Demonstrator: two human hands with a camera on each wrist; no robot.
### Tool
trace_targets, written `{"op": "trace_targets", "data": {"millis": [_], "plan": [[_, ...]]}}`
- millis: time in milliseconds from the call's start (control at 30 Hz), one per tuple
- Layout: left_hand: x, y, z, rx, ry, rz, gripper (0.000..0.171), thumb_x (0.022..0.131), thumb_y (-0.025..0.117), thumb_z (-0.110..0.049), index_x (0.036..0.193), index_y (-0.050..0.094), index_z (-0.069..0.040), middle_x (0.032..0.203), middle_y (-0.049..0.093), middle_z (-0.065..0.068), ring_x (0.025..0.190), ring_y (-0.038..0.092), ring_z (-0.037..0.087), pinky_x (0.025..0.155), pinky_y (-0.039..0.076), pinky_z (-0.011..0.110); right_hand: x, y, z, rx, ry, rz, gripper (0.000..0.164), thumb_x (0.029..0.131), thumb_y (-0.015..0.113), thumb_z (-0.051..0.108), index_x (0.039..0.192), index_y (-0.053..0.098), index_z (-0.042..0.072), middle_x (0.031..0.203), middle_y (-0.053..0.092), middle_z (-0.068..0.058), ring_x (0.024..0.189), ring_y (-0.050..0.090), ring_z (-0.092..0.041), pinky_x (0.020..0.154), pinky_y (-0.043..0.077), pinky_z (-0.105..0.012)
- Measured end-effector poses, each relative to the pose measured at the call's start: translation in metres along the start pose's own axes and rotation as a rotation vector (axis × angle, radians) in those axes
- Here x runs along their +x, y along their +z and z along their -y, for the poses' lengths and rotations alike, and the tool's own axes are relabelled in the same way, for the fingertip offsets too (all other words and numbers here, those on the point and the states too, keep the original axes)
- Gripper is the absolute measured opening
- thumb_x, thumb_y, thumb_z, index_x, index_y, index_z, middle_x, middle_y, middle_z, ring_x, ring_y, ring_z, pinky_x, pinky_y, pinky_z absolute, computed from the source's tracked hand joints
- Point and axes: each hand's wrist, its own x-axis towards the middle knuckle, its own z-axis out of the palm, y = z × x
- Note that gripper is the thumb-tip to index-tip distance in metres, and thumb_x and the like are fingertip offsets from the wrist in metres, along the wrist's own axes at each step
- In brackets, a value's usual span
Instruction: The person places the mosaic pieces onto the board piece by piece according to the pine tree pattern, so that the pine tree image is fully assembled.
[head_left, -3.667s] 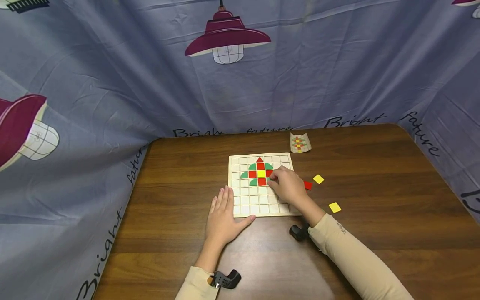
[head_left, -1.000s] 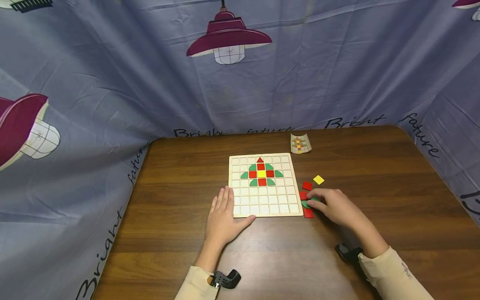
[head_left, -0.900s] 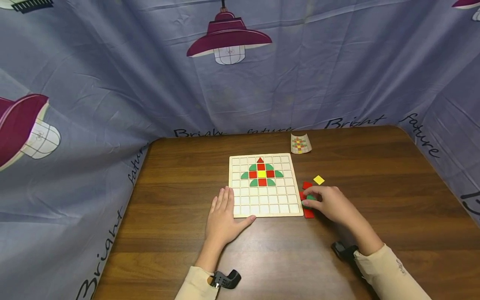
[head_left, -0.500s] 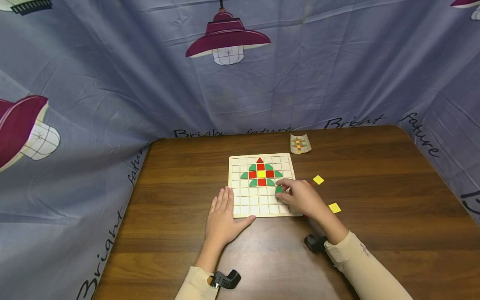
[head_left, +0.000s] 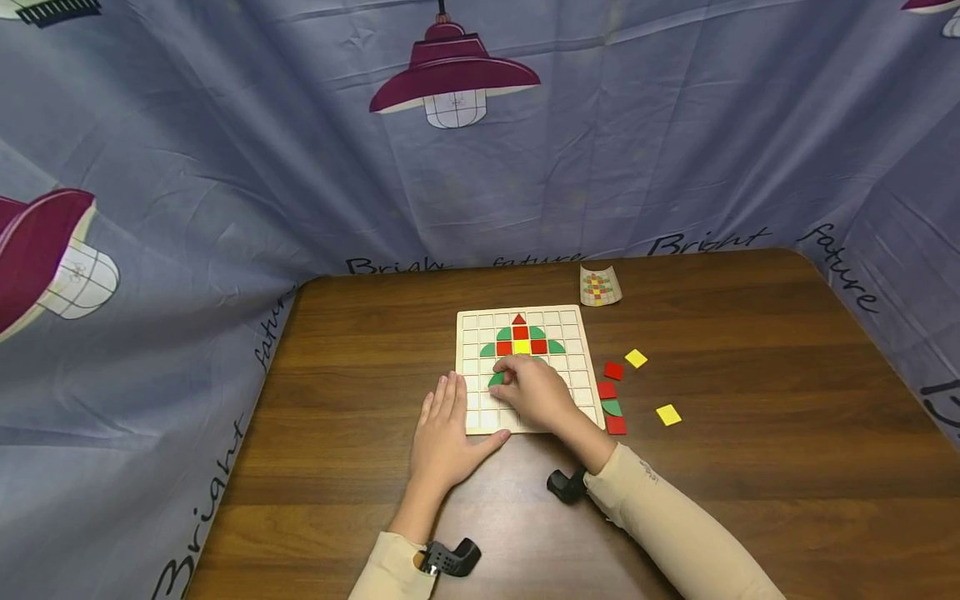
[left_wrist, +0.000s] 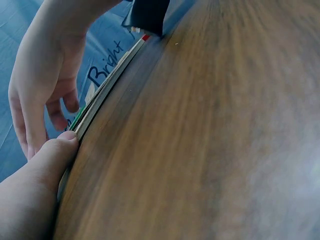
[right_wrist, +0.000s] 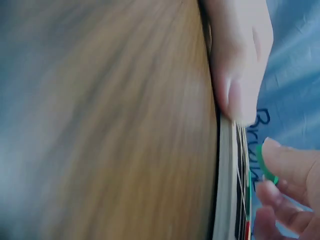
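Observation:
In the head view, a pale square grid board point(head_left: 480, 418) bears a pattern of red, green and yellow tiles. My left hand point(head_left: 441, 446) lies flat at its left side, fingers straight along the edge and thumb at the near edge. My right hand point(head_left: 542, 393) is over the board's left-centre squares, pinching a green quarter-circle tile point(head_left: 496, 379) between thumb and fingers. That hand covers the lower part of the pattern. The right wrist view shows the green tile point(right_wrist: 266, 165) between the fingertips, close over the board.
Right of the board lie red tiles point(head_left: 613, 371), a green quarter-circle tile point(head_left: 612, 407) and two yellow tiles point(head_left: 669, 415). A small patterned card point(head_left: 601, 287) stands behind the board's right corner. A blue printed curtain point(head_left: 637, 150) hangs behind the wooden table point(head_left: 750, 350).
My right hand let go of a green tile in the pattern, picked up another green tile from the loose pieces at right, and carried it left across the board. My left hand stayed put.

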Motion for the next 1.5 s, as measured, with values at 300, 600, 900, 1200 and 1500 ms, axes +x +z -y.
{"op": "trace_targets", "data": {"millis": [300,600,900,1200,1500], "plan": [[0.001,-0.002,0.000,-0.008,0.004,-0.008,0.116,0.079,0.039,-0.089,0.159,0.018,-0.009,0.167,0.016,0.006,0.156,0.011,0.020,0.127,0.013,0.042,0.007,0.014,0.003,-0.087,-0.042,-0.031,0.020,0.085,0.078,0.026,0.102,0.077,0.016,0.090,0.067,0.004,0.083,0.060,-0.013,0.071,0.051,-0.031],[-0.001,-0.002,0.000,-0.006,-0.002,-0.001,0.116,0.079,0.040,-0.089,0.159,0.017,-0.010,0.167,0.015,0.006,0.156,0.010,0.019,0.127,0.012,0.042,0.008,0.016,0.004,-0.113,-0.111,-0.077,0.024,0.082,0.081,0.020,0.103,0.080,0.011,0.095,0.075,-0.001,0.086,0.060,-0.021,0.076,0.047,-0.033],[-0.001,-0.002,0.001,-0.010,-0.007,-0.002,0.116,0.079,0.040,-0.089,0.159,0.017,-0.009,0.167,0.015,0.007,0.156,0.010,0.019,0.127,0.012,0.042,0.006,0.013,0.008,-0.161,-0.166,-0.042,0.023,0.088,0.073,0.013,0.110,0.077,0.007,0.095,0.072,-0.002,0.080,0.051,-0.019,0.073,0.040,-0.029],[-0.001,-0.002,0.001,-0.014,-0.003,-0.007,0.116,0.079,0.040,-0.089,0.159,0.018,-0.008,0.167,0.016,0.008,0.156,0.011,0.020,0.127,0.012,0.042,0.008,0.013,0.008,-0.157,-0.151,-0.029,0.020,0.087,0.075,0.012,0.107,0.079,0.011,0.099,0.071,-0.003,0.083,0.053,-0.020,0.073,0.043,-0.030],[-0.001,0.000,0.000,-0.016,0.003,-0.011,0.116,0.079,0.040,-0.089,0.159,0.019,-0.008,0.167,0.017,0.008,0.156,0.011,0.020,0.127,0.014,0.042,0.003,0.008,0.006,-0.124,-0.139,-0.038,0.013,0.086,0.076,0.011,0.098,0.081,0.013,0.100,0.076,-0.001,0.099,0.067,-0.025,0.088,0.054,-0.040]]}}
